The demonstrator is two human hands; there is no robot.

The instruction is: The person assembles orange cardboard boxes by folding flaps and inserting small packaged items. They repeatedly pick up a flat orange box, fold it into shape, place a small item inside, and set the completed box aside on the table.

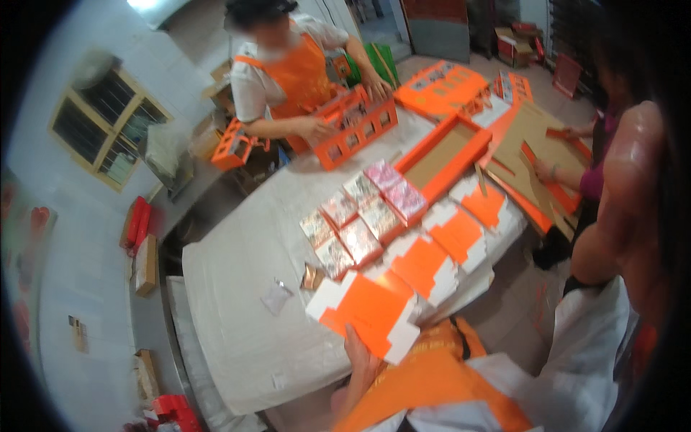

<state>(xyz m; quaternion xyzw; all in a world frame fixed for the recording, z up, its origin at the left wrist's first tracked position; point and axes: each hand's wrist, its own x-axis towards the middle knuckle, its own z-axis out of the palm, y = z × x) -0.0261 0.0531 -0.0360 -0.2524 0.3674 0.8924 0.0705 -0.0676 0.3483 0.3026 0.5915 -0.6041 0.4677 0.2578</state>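
My left hand [362,362] grips the near edge of a flat orange-and-white cardboard box blank [368,306]. Its thumb lies on top and the other fingers are hidden underneath. More blanks of the same kind, one of them here [423,268], run in a row along the table's right side. Just beyond the held blank are several small patterned boxes [360,241], set close together, with pink ones [404,199] at the far end. A small brown-gold packet [312,276] and a clear silvery sachet [276,297] lie left of the blank. My right hand is out of sight.
Across the white-covered table [237,338], a co-worker in an orange apron [309,86] handles an orange box with cut-out windows [360,133]. An open orange tray [446,155] lies near. At right, another person works over brown cardboard [529,147]. A dark bench [198,187] lines the left wall.
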